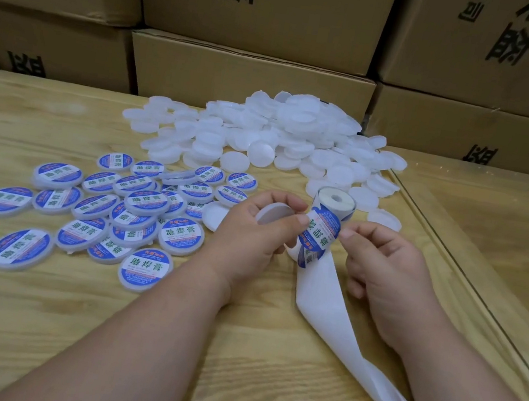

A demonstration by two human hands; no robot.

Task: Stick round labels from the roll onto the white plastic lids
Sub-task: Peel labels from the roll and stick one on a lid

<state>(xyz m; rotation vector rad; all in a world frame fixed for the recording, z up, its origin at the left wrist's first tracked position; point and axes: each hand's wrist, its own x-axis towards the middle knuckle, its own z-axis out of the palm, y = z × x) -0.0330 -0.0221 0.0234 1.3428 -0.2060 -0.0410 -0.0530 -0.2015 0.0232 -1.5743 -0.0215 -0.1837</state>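
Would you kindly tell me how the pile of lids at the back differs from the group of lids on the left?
The back pile of lids is plain white with no labels; the left group of lids carries blue and white round labels. The back pile is heaped high against the cardboard boxes; the left group lies mostly flat, only partly overlapping. Both rest on the wooden table and are round.

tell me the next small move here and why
Probably peel the round label the rest of the way off the backing strip with the right hand. Its fingers already pinch the label's edge, and the left hand holds a bare white lid right beside it, ready to take it.
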